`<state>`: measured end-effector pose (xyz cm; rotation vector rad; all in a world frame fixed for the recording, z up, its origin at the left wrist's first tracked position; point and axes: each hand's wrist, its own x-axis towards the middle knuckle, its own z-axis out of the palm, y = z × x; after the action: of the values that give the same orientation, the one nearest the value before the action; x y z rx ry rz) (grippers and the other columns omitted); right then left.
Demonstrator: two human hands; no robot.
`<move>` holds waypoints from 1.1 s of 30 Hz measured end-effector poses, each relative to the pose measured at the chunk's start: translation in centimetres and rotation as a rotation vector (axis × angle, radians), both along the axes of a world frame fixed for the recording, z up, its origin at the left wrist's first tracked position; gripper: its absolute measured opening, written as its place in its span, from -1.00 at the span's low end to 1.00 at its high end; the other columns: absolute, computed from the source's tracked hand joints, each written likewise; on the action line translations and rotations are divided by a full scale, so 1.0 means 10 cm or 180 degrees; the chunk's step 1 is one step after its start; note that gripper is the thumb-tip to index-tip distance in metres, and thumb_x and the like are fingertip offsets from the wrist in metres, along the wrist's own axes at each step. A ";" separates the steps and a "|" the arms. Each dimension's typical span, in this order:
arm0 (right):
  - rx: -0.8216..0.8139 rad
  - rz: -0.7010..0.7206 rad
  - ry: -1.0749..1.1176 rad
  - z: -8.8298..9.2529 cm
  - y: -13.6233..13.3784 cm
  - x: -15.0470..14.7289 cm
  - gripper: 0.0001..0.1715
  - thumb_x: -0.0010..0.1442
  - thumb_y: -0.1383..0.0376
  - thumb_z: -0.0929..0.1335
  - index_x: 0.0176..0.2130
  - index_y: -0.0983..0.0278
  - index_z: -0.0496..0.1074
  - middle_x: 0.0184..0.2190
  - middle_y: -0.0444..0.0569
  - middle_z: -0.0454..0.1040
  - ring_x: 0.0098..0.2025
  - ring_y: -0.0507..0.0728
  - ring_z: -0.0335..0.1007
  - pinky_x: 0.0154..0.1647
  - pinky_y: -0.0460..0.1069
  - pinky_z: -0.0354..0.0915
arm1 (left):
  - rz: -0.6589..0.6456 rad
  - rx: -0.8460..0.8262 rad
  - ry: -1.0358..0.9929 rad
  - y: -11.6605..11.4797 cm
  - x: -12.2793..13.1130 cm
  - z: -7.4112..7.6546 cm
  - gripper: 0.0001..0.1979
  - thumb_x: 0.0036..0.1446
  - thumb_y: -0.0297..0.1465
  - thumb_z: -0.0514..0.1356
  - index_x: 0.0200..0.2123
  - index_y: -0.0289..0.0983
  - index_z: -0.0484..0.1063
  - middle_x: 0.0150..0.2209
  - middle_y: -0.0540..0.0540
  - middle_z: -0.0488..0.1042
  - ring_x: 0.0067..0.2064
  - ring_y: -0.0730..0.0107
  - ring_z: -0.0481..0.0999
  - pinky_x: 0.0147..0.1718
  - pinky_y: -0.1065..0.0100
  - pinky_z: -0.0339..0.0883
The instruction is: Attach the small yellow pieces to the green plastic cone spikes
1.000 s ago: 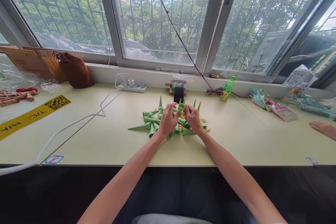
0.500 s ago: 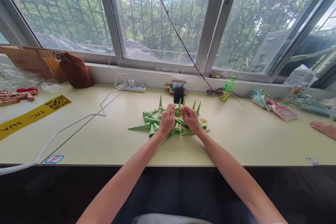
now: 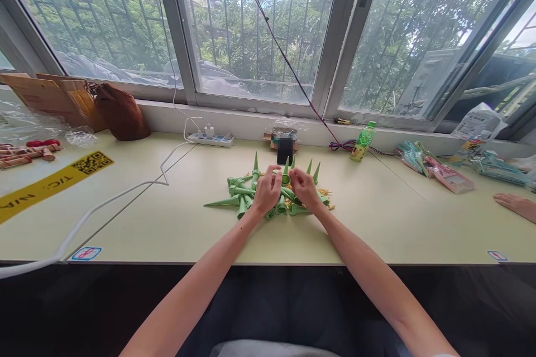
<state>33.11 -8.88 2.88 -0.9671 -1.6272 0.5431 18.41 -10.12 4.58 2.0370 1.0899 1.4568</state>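
Table (image 3: 167, 217) and pile (image 3: 240, 194) of green cones lie as before. Over the pile, left hand (image 3: 267, 192) and right hand (image 3: 306, 189) have drawn closer together. Both pinch one cone (image 3: 285, 178) at the fingertips, now lower, just above the heap.

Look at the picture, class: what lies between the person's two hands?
In the head view, one green cone, point up, sits between the left hand and right hand, both gripping it, over the cone pile.

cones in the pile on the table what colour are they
The cones are plain light green, with no pattern; the head view shows them best.
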 end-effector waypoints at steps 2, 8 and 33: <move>-0.0014 0.0017 0.0028 0.00 0.00 0.00 -0.49 0.28 -0.09 0.20 -0.48 0.22 0.13 -0.61 -0.22 0.02 -0.56 -0.01 -0.06 -0.57 -0.09 -0.02 | -0.0043 -0.0007 -0.0005 0.00 0.00 0.00 -0.76 0.33 -0.26 -0.04 -0.07 -0.24 0.29 -0.67 0.14 0.26 -0.66 0.49 0.25 -0.58 0.45 0.12; -0.0017 0.0054 0.0112 0.00 0.01 0.00 -0.50 0.28 -0.08 0.21 -0.48 0.22 0.13 -0.60 -0.22 0.01 -0.56 -0.01 -0.09 -0.58 -0.08 -0.03 | -0.0108 -0.0015 -0.0034 0.01 -0.01 -0.02 -0.76 0.32 -0.26 -0.03 -0.06 -0.23 0.28 -0.61 0.12 0.32 -0.62 0.50 0.29 -0.57 0.47 0.14; -0.0083 -0.0261 0.0031 0.08 -0.02 0.01 -0.46 0.30 -0.07 0.19 -0.54 0.22 0.10 -0.64 -0.21 0.02 -0.58 0.00 -0.07 -0.57 -0.06 -0.05 | -0.0411 0.0404 0.0144 0.00 0.00 -0.05 -0.70 0.22 -0.34 0.13 0.02 -0.21 0.23 -0.09 -0.14 0.42 -0.54 0.63 0.37 -0.59 0.52 0.27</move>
<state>33.24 -9.06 3.66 -1.0443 -1.5679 0.5132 18.37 -10.16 4.03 2.1935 0.8849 1.4543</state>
